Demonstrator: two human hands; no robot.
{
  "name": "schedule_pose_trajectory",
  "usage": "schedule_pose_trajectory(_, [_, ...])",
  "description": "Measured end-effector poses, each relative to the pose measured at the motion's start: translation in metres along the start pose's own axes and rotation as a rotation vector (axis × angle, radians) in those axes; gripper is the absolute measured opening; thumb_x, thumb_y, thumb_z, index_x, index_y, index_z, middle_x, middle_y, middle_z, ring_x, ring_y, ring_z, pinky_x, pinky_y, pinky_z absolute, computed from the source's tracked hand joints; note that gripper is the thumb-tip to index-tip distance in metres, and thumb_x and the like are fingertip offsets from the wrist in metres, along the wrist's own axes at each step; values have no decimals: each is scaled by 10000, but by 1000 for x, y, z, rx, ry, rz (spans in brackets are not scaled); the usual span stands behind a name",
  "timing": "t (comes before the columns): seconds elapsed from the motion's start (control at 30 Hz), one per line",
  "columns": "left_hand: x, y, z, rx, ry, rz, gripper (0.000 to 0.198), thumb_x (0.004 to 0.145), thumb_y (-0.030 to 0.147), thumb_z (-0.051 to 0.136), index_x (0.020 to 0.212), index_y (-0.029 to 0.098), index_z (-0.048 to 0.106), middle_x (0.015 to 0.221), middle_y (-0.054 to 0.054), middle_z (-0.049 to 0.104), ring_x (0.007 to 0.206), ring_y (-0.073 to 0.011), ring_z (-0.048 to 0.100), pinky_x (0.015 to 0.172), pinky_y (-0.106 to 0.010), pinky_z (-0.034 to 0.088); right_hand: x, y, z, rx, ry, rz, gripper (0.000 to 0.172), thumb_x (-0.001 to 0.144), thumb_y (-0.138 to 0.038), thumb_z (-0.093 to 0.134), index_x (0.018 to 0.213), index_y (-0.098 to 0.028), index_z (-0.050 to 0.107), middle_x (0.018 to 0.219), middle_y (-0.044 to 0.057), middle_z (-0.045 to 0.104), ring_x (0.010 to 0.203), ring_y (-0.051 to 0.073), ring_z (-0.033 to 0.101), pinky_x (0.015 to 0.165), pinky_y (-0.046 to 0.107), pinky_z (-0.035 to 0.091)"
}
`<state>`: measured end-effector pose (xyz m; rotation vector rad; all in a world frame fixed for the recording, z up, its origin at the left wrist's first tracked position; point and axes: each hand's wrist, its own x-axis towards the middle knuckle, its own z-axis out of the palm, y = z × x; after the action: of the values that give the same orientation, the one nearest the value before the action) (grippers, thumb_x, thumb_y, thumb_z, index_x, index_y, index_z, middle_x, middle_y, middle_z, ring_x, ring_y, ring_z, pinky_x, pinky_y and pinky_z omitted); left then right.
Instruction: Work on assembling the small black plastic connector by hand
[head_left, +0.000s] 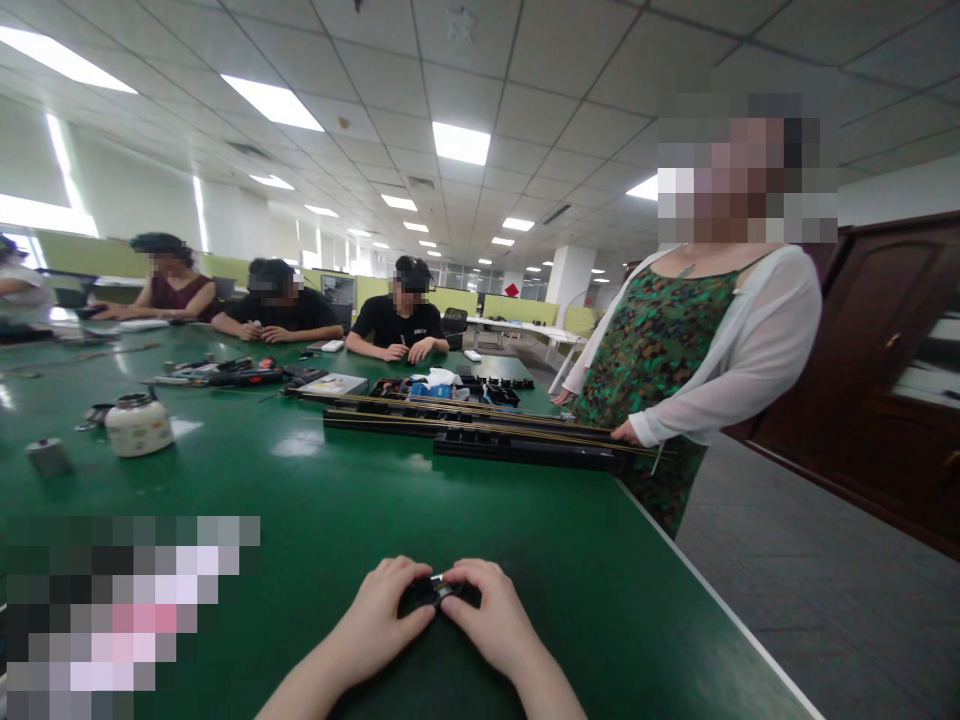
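A small black part with a shiny metallic piece at its middle is held between my two hands, low over the green table. My left hand grips its left side between thumb and fingers. On the right side, my right hand has its thumb and fingers closed on the same part, near the metallic piece. The fingertips of both hands almost meet there. Fingers cover much of the part, and its details are too small to make out.
Long black rails with thin rods lie across the table ahead. A white jar and a metal cylinder stand at left. Beyond are tools and a blue box. A person stands at right; others sit at the far side.
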<state>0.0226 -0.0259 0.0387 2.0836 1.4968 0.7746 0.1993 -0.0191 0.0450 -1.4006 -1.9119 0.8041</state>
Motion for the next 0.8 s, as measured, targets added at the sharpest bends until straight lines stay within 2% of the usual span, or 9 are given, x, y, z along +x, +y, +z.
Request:
schedule_pose_trajectory(0.33, [-1,-1,0,-6,2,15,269,716,275,535,971,237,611,949,-40,631,929,-219,547,850,-347,410,3,4,2,92,55,7,215,672,-227,627,880,-228,680,1056,40,640,1059,206,533,960,319,360])
schedule_pose_trajectory(0.57, [0,1,-2,-14,9,16,287,687,231,532,963,227,613,953,-41,629,936,-218,547,859,-347,410,7,7,-4,198,92,56,258,713,-260,582,952,-188,646,973,48,679,959,207,596,895,322,427])
schedule_pose_trajectory(0.8, [1,0,-1,-26,2,1,320,690,237,532,1001,211,602,977,-53,633,961,-225,548,880,-358,403,12,14,-9,272,168,43,299,721,-264,573,998,-164,627,989,67,684,953,213,611,886,337,451])
